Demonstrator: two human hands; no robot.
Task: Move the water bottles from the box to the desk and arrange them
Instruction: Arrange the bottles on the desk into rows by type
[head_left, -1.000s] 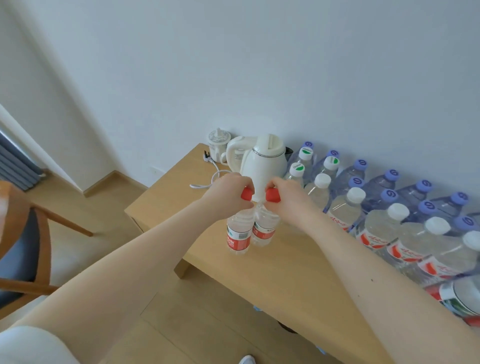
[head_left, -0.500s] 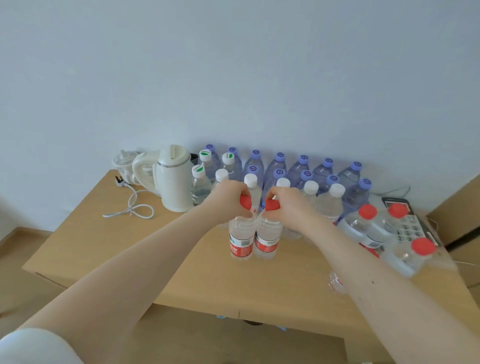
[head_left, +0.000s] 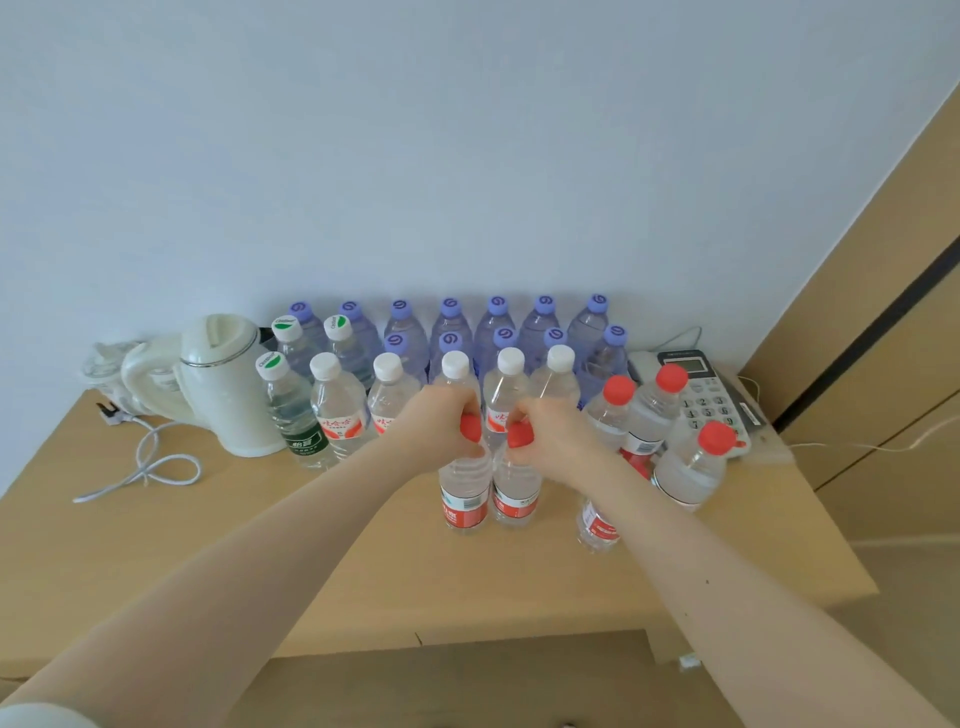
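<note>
Two red-capped water bottles stand side by side near the middle of the wooden desk (head_left: 208, 561). My left hand (head_left: 441, 423) grips the neck of the left bottle (head_left: 464, 496). My right hand (head_left: 556, 434) grips the neck of the right bottle (head_left: 515, 499). Whether their bases touch the desk I cannot tell. Behind them stand rows of white-capped bottles (head_left: 337, 410) and purple-capped bottles (head_left: 449, 325) against the wall. More red-capped bottles (head_left: 691, 467) are grouped at the right. The box is not in view.
A white electric kettle (head_left: 223, 384) with its cord (head_left: 150, 467) sits at the left back of the desk. A desk telephone (head_left: 711, 400) lies at the right back, behind the red-capped group. A wooden panel (head_left: 883, 312) rises at the right.
The view has swung right and now faces the desk squarely. Both hands, each still holding its bottle, have come lower over the desk in front of the white-capped row.
</note>
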